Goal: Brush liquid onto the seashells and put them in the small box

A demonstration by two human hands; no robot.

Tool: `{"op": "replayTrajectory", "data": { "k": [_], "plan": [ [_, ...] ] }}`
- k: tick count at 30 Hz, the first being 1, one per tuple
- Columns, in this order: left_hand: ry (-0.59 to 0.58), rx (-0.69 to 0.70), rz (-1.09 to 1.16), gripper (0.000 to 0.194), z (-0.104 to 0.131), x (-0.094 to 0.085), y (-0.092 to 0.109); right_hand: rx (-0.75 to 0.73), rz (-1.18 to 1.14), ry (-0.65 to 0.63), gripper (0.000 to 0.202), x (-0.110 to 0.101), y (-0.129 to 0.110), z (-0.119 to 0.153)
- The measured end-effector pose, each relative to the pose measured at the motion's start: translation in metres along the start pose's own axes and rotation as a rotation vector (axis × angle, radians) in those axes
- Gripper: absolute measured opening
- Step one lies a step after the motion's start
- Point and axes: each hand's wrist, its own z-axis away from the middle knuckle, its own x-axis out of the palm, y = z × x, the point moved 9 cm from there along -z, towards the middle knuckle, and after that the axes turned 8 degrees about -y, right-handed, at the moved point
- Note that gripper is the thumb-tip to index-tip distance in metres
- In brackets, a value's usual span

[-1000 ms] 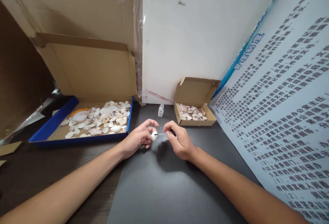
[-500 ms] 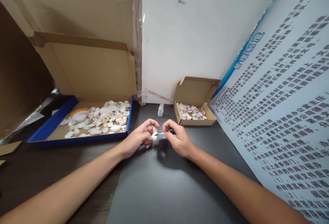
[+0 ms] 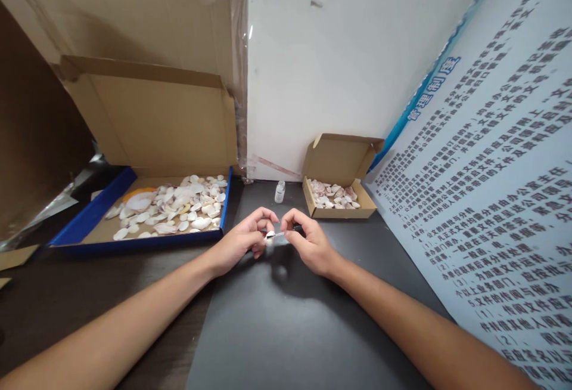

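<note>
Between the fingers of my left hand (image 3: 245, 240) is a small white seashell (image 3: 269, 235), partly covered by the fingertips. My right hand (image 3: 308, 241) pinches a thin brush (image 3: 279, 234) with a silvery middle and a black handle, its dark tip at the shell. Both hands are close together over the dark grey mat (image 3: 263, 330). Just beyond them stands a small clear glass bottle (image 3: 279, 192), upright and without a cap.
At the left lies a blue-edged cardboard box (image 3: 138, 247) with its lid up, holding many shells (image 3: 187, 199). A smaller open box (image 3: 344, 213) of shells stands at the back right. A white panel rises behind, and a printed board (image 3: 482, 199) slants along the right.
The shell has tilted slightly in my left fingers, so less of it shows. The brush has shifted a little with it; both arms stay nearly in place.
</note>
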Motion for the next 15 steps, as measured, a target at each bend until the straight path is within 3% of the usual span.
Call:
{"op": "replayTrajectory", "data": {
  "k": [15],
  "plan": [
    [0.0,0.023,-0.029,0.037,-0.0008,0.0008,0.0011,-0.003,-0.006,0.086,0.009,-0.0108,-0.0021,0.0012]
  ]
}}
